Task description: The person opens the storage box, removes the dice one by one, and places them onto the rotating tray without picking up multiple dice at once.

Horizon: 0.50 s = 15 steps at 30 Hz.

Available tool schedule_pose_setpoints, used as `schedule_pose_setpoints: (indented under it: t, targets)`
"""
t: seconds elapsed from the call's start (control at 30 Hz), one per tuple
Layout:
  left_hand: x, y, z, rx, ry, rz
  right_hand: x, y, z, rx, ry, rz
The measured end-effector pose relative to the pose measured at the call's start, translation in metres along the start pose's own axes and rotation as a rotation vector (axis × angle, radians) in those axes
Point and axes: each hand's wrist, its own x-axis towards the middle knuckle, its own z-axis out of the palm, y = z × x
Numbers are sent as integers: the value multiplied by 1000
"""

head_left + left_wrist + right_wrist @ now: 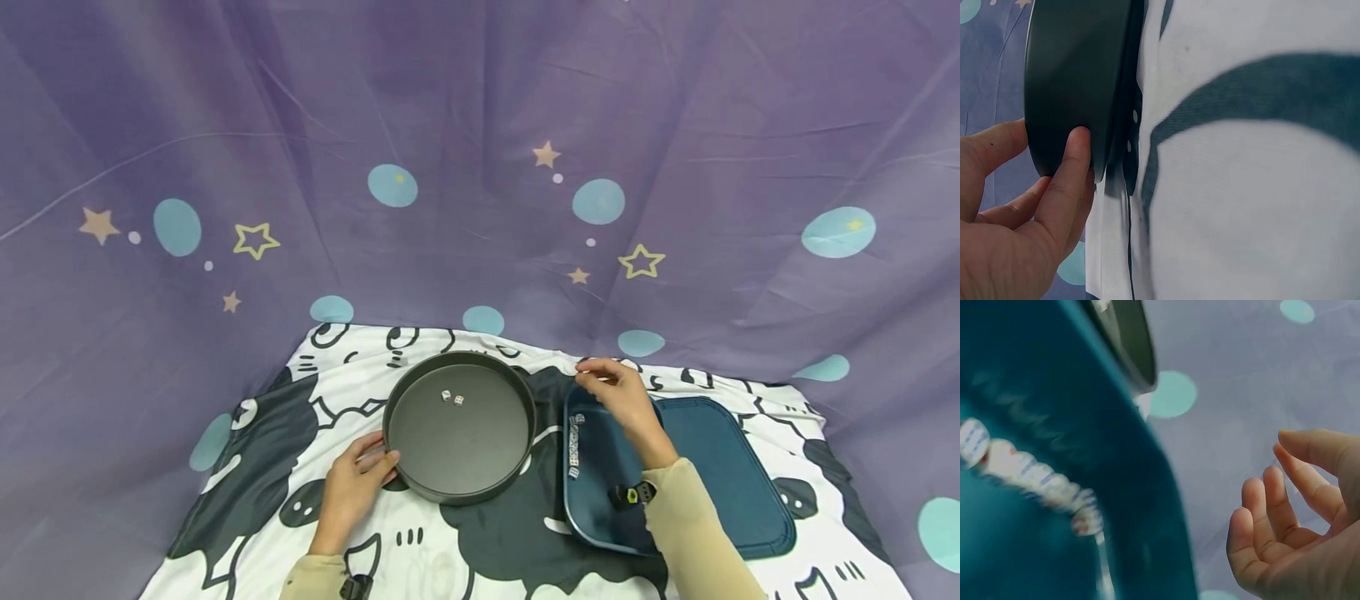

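A round dark grey pan (461, 433) stands on the cloth, with two white dice (452, 397) lying inside it. My left hand (356, 479) holds the pan's near left side, thumb at the rim and fingers against the outer wall, as the left wrist view also shows. To the right, my right hand (618, 396) is raised over the far end of a blue tray (567, 500). Its thumb and forefinger come close together with nothing visible between them, and the other fingers are loosely bent. A row of several white dice (573, 446) lies along the tray's left wall.
Beside the tray on the right is a flat blue lid-like panel (720, 475), partly covered by the right forearm. Beneath everything lies a black and white patterned cloth (420, 550). A purple curtain (465, 125) hangs behind.
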Motion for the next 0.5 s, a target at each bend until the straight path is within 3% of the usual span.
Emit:
schedule_pose_setpoints:
  t: [0.33, 0.5]
  targets:
    - [0, -1, 0, -10, -1, -4, -9, 37, -4, -56, 32, 95]
    - [-1, -1, -1, -12, -4, 5, -9, 48, -5, -68, 46, 97]
